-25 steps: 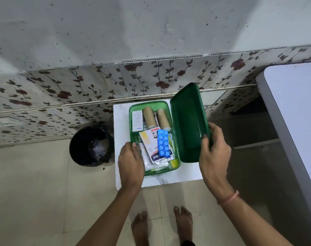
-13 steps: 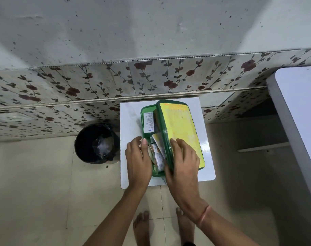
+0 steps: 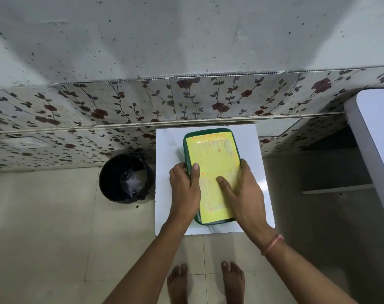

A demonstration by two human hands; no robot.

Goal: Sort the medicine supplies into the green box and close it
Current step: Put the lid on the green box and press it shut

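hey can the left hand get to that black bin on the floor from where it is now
Probably yes. The left hand grips the green box's left edge, and the black bin stands on the floor just left of the white table, with nothing between them. It would have to let go and reach down.

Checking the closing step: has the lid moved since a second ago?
Yes. The lid swung left from standing open at the box's right side, down flat over the box on the white table.
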